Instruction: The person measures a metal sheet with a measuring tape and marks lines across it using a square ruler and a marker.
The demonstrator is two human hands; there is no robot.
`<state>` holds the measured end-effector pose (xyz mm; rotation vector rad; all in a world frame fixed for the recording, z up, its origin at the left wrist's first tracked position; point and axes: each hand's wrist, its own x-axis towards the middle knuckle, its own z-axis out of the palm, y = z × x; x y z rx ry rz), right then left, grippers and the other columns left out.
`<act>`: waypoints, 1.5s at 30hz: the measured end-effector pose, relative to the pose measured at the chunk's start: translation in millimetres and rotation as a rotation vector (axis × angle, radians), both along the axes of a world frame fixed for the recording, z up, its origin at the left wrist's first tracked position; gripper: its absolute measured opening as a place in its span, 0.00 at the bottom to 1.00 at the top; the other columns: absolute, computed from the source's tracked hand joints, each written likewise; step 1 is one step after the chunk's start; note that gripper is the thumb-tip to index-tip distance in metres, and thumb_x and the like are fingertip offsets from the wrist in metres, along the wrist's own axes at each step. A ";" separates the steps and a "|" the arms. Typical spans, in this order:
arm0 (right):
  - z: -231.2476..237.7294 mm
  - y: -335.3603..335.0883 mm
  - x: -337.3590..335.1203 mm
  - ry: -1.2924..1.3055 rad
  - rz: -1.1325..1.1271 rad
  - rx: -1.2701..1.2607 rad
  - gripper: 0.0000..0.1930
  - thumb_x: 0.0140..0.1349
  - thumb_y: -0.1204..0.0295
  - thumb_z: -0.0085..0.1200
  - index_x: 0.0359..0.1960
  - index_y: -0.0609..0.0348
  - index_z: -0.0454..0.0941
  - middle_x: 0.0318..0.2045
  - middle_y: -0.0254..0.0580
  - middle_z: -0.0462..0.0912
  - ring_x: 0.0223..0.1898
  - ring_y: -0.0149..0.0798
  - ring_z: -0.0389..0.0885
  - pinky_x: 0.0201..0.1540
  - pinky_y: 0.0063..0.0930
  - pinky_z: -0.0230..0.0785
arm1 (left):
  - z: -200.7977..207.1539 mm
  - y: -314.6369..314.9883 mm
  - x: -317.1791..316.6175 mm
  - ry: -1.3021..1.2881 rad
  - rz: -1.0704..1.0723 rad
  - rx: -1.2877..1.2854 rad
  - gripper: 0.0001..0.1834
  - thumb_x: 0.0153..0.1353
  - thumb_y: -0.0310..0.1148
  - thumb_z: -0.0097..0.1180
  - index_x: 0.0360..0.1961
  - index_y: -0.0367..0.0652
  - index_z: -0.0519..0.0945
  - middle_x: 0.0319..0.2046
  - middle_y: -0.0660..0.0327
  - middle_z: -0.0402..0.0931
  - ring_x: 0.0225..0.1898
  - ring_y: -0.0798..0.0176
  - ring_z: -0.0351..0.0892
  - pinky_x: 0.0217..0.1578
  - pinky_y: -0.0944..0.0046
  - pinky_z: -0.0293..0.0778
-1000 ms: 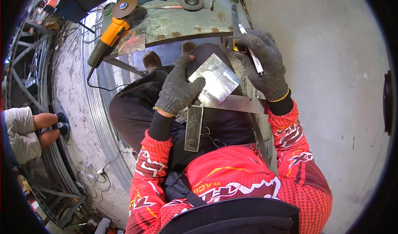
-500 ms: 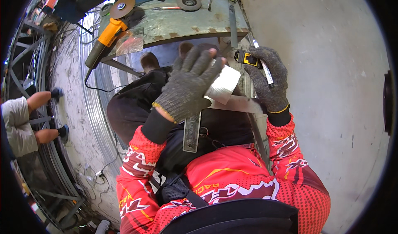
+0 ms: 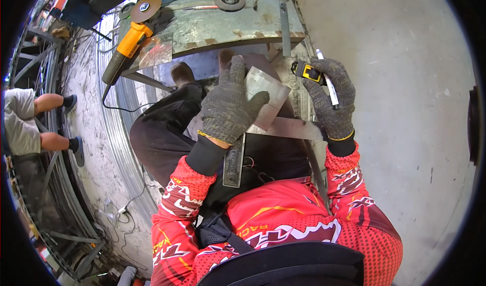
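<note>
Across your lap (image 3: 276,152) lies a try square (image 3: 233,164), its stock toward your waist and its blade pointing right, with the shiny metal plate (image 3: 271,91) sitting askew over or against that blade. Your left hand (image 3: 232,106) is spread, thumb apart from fingers, over the plate's left side; whether it presses down cannot be told. Your right hand (image 3: 334,101) is closed around a tape measure (image 3: 308,72) and a white marker (image 3: 332,91), apart from the plate. Since your lap makes a soft, uneven support, the plate could slide or tip if you shift, and no fingers visibly curl round it to stop that. A nudge might also turn the square out of line. With two things sharing one grip, loosening your fingers for one could drop the other
</note>
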<state>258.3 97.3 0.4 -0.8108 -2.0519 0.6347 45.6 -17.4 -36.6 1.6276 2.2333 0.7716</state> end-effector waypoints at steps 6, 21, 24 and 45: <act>0.4 -3.0 -5.2 -0.068 0.020 0.047 0.19 0.54 0.77 0.71 0.49 0.58 0.83 0.46 0.48 0.86 0.51 0.52 0.84 0.55 0.42 0.75 | 3.6 -9.3 -11.8 -0.309 0.069 -0.093 0.45 0.60 0.45 0.66 0.75 0.41 0.62 0.36 0.45 0.79 0.37 0.38 0.83 0.41 0.44 0.78; 22.3 -28.3 -32.9 -0.081 0.272 0.198 0.20 0.53 0.78 0.68 0.49 0.53 0.82 0.44 0.45 0.86 0.46 0.53 0.83 0.52 0.45 0.75 | 31.2 3.5 -5.6 -0.821 -0.088 0.195 0.40 0.59 0.22 0.71 0.71 0.40 0.65 0.42 0.61 0.79 0.40 0.69 0.82 0.43 0.66 0.81; 25.4 -23.8 -32.6 -0.054 0.276 0.178 0.21 0.53 0.78 0.69 0.49 0.52 0.83 0.43 0.44 0.86 0.46 0.53 0.83 0.52 0.46 0.75 | 35.6 10.3 -9.1 -0.945 -0.077 0.156 0.39 0.57 0.24 0.73 0.69 0.40 0.68 0.38 0.65 0.78 0.37 0.74 0.77 0.41 0.69 0.78; 33.4 -30.0 -40.4 -0.103 0.285 0.188 0.19 0.54 0.78 0.67 0.50 0.53 0.83 0.41 0.44 0.84 0.45 0.52 0.82 0.49 0.45 0.74 | 44.3 3.0 -16.9 -0.878 -0.068 0.184 0.28 0.60 0.21 0.67 0.61 0.38 0.72 0.35 0.68 0.77 0.33 0.76 0.75 0.35 0.72 0.75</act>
